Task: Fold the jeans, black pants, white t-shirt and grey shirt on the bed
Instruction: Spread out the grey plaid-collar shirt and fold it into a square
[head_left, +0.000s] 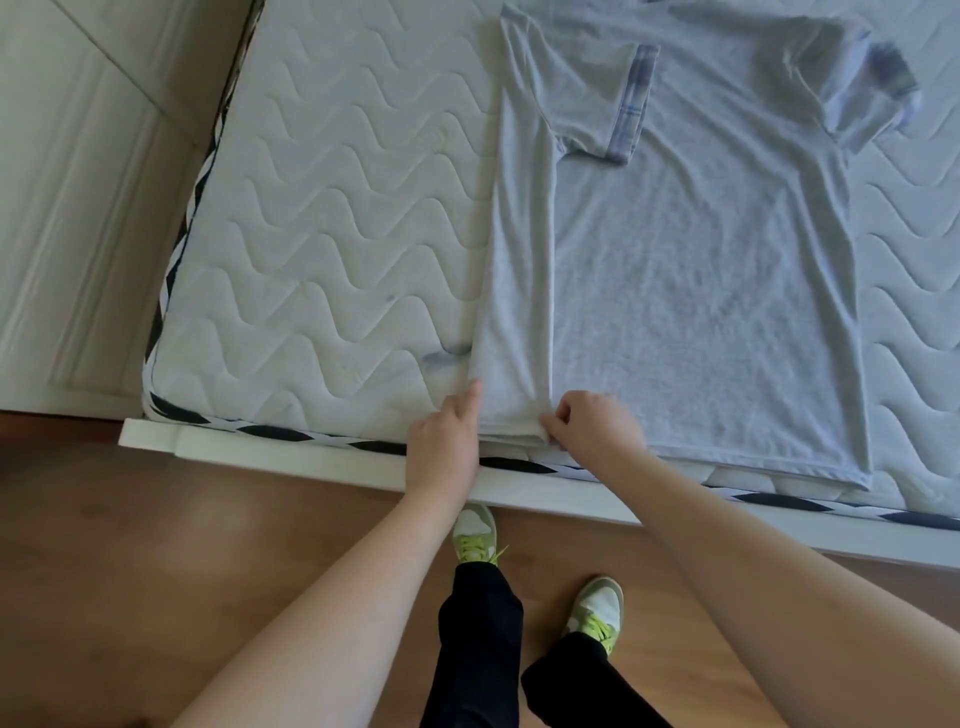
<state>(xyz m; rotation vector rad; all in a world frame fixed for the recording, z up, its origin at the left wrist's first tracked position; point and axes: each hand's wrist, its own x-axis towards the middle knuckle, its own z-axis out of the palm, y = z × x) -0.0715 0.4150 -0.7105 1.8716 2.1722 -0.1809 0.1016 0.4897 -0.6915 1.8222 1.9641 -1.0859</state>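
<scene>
Closest to you are your own two feet on the wooden floor (156, 545), in two white sneakers with lime green laces (475, 532), black trouser legs above them. One foot is tucked right up against the white bed frame (291, 460), the other sits further back.

Both of your forearms reach over the frame to the near edge of the bed. Your left hand (447, 436) is resting at the outer corner of the grey shirt (701, 270), index finger stretched out along the folded edge, the other fingers loosely curled, not really grabbing anything as far as I can see. Your right hand (597, 423) is pinching the hem, thumb and fingertips curled onto the fabric where the folded strip ends.

One shirt is all you've got in view. It lies flat on the quilted white mattress (322, 208), bottom hem at the near edge, collar end running off the top. Its left side is already folded in over the body as a long strip, the sleeve with the plaid cuff lying across the chest. The right sleeve still sticks out sideways, a bit rumpled.

There's a faint dark smudge on the mattress just beside the shirt's near corner. Past the bed on the left is a white panelled door (78, 182).
</scene>
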